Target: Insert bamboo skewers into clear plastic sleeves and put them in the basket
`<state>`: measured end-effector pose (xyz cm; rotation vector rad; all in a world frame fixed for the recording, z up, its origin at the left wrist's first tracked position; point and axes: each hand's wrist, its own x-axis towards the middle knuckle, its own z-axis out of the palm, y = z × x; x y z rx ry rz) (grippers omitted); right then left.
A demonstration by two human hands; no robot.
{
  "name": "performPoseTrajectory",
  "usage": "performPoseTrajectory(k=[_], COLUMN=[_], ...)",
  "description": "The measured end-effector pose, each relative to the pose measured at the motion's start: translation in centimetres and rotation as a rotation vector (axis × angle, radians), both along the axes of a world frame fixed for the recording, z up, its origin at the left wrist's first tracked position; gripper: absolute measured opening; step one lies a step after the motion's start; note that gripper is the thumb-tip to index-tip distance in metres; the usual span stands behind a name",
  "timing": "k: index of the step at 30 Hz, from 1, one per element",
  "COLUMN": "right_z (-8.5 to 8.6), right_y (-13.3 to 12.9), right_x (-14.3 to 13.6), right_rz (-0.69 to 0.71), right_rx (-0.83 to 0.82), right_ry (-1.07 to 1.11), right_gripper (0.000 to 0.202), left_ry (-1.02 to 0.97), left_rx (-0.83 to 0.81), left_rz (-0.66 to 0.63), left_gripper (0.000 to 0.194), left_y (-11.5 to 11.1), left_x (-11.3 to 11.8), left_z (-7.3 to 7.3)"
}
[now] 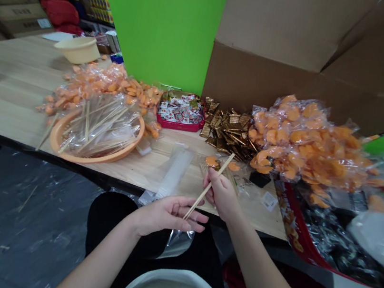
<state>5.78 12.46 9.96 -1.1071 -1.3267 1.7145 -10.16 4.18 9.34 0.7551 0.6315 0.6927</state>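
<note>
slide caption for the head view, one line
Right hand gripping slim pale wooden sticks, lower ends at the left hand, before a pale wood-grain table.

Around the left hand (176, 214): at ten o'clock on the table (7, 97), a basin (88, 160) with bagged sticks (89, 121) in it and a bagged heap (108, 78) behind; at twelve, a tray (180, 125) holding sachets (178, 110); at one, piled packets (230, 128) with cardboard (252, 78) behind; at two, a mound of wrapped pieces (301, 136); at three, in poor view, apparently a container (296, 222) of packs (333, 232).
</note>
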Motion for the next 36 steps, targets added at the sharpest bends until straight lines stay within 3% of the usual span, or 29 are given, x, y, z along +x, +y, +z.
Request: performPoseTrajectory(k=[2, 6, 8, 11, 13, 15, 17, 20, 21, 24, 27, 30, 36], right_z=[0.0, -0.2, -0.4, -0.6, -0.3, 0.6, 1.6, 2.2, 2.0, 0.9, 0.2, 0.6, 1.7], right_y=[-0.4, -1.7, -2.1, -1.4, -0.5, -0.2, -0.9, -2.9, -3.4, -3.9, -3.6, -3.7, -4.0], right_x=[0.0, 0.5, 0.8, 1.2, 1.5, 1.6, 1.6, 1.6, 1.6, 1.7, 1.4, 0.9, 0.4], right_rz=[0.051, 0.135, 0.204, 0.254, 0.074, -0.105, 0.013, 0.398, 0.394, 0.105, 0.082, 0.072, 0.055], right_rx=[0.091, 0.508, 0.631, 0.544, 0.472, 0.506, 0.636, 0.805, 0.815, 0.695, 0.600, 0.656, 0.774], right_ry=[-0.064, -0.267, -0.331, -0.254, -0.130, -0.095, -0.204, -0.386, -0.401, -0.395, -0.448, -0.498, -0.551], right_gripper=[0.046, 0.039, 0.032, 0.041, 0.049, 0.047, 0.042, 0.044, 0.048, 0.043, 0.014, 0.022, 0.019], left_ry=[-0.016, -0.014, 0.026, 0.076, 0.095, 0.101, 0.093, 0.076, 0.066, 0.048, 0.062, 0.089, 0.073], left_rx=[-0.007, -0.009, 0.010, 0.029, 0.024, 0.011, 0.015, 0.043, 0.043, 0.022, 0.050, 0.125, 0.185], left_rz=[-0.003, 0.074, 0.091, 0.089, 0.099, 0.105, 0.117, 0.218, 0.251, 0.276, 0.268, 0.271, 0.415], left_gripper=[0.057, 0.050, 0.042, 0.038, 0.043, 0.047, 0.049, 0.062, 0.069, 0.087, 0.091, 0.083, 0.041], left_y=[0.1, 0.1, 0.0, -0.1, -0.2, -0.1, 0.1, 0.3, 0.4, 0.2, -0.4, -0.9, -1.2], left_x=[0.1, 0.4, 0.5, 0.8, 1.0, 1.1, 1.2, 1.2, 1.1, 0.9, 1.0, 1.2, 1.7], left_z=[0.2, 0.2, 0.0, -0.2, -0.3, -0.4, -0.3, 0.1, 0.2, 0.4, 0.3, 0.1, 0.2])
